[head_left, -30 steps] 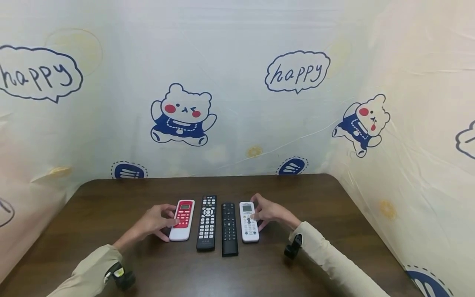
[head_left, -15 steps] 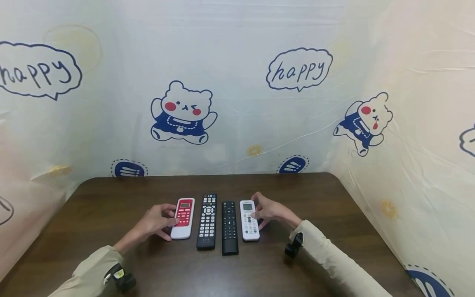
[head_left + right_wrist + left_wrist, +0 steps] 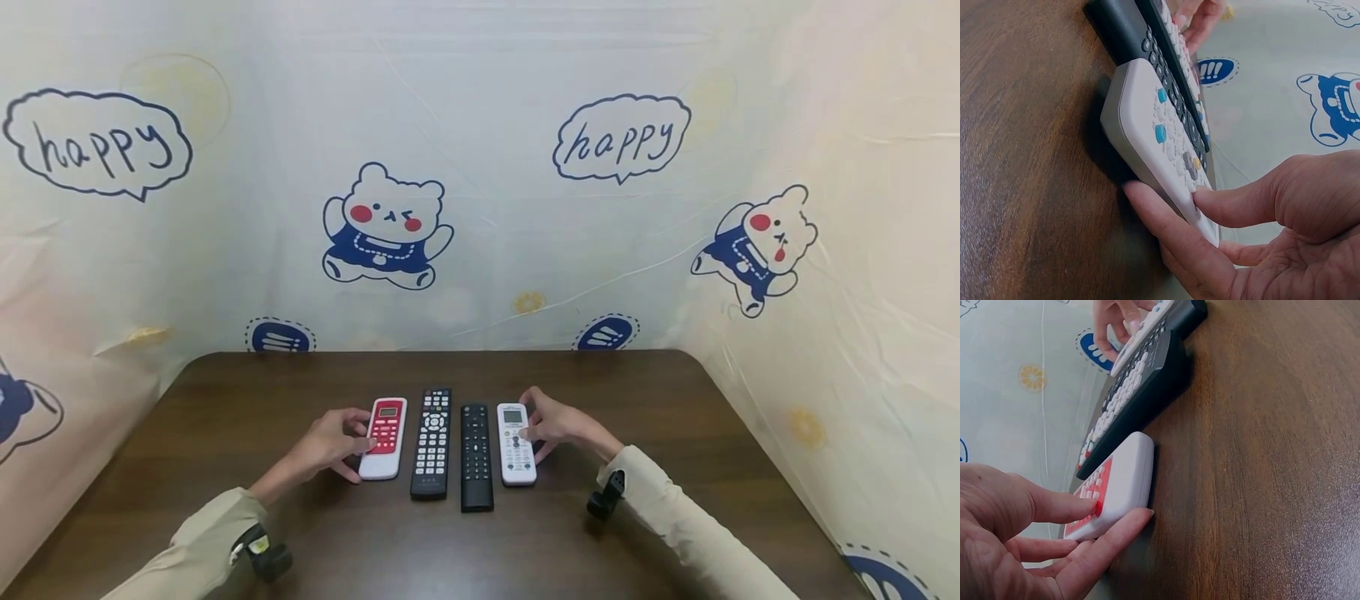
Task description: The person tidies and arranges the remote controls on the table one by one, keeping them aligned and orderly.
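Note:
Side by side on the brown table lie several remote controls. In the head view my left hand [image 3: 330, 443] grips the leftmost one, a white remote with a red face [image 3: 384, 433]; its thumb lies on the buttons and its fingers sit along the left side and underneath edge. My right hand [image 3: 561, 423] holds the rightmost, a white remote [image 3: 517, 467], thumb on top and fingers at its right side. Between them are a black remote with white buttons [image 3: 431, 450] and a slimmer black remote [image 3: 476, 487]. The wrist views show both pinches, on the red-faced remote [image 3: 1124, 481] and the white remote [image 3: 1147, 119].
The wooden table [image 3: 420, 558] has rounded far corners. Behind and beside it hangs a pale curtain [image 3: 495, 167] printed with bears and "happy" bubbles. A dark camera is strapped to each sleeved wrist.
The head view has swung slightly, so everything sits a little further right in it. Both hands keep their grips, and the remotes show no clear movement on the table.

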The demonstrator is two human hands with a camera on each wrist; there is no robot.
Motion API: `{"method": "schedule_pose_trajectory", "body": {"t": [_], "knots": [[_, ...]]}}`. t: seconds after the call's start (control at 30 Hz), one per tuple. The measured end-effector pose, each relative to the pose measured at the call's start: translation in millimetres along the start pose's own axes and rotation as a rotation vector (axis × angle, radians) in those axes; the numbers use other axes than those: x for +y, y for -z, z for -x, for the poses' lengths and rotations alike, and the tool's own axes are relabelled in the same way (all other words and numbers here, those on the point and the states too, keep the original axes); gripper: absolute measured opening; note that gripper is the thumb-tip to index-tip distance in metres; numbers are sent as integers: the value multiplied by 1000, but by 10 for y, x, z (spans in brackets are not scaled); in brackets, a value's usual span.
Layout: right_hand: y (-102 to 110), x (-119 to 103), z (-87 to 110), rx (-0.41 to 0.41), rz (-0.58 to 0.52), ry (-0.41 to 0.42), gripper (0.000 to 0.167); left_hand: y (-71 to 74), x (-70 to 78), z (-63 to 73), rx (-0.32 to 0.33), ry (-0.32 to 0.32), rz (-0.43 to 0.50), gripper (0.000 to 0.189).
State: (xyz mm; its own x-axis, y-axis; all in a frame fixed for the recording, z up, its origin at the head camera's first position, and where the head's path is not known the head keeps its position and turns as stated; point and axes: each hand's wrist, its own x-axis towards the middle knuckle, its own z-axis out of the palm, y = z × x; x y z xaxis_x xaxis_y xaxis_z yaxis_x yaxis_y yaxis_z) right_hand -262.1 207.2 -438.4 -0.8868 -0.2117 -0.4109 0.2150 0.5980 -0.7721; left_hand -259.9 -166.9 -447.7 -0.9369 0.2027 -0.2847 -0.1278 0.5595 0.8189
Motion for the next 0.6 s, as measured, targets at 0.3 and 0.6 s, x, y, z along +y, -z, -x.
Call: {"method": "schedule_pose_trajectory", "body": {"t": [0.3,0.6], "knots": [[2,-10,-16,-12,-36,-16,57,41,41,-34,-32,0,-41,60],[22,-10,-25,-17,-48,-29,61,14,26,-39,-30,22,-54,58]]}}
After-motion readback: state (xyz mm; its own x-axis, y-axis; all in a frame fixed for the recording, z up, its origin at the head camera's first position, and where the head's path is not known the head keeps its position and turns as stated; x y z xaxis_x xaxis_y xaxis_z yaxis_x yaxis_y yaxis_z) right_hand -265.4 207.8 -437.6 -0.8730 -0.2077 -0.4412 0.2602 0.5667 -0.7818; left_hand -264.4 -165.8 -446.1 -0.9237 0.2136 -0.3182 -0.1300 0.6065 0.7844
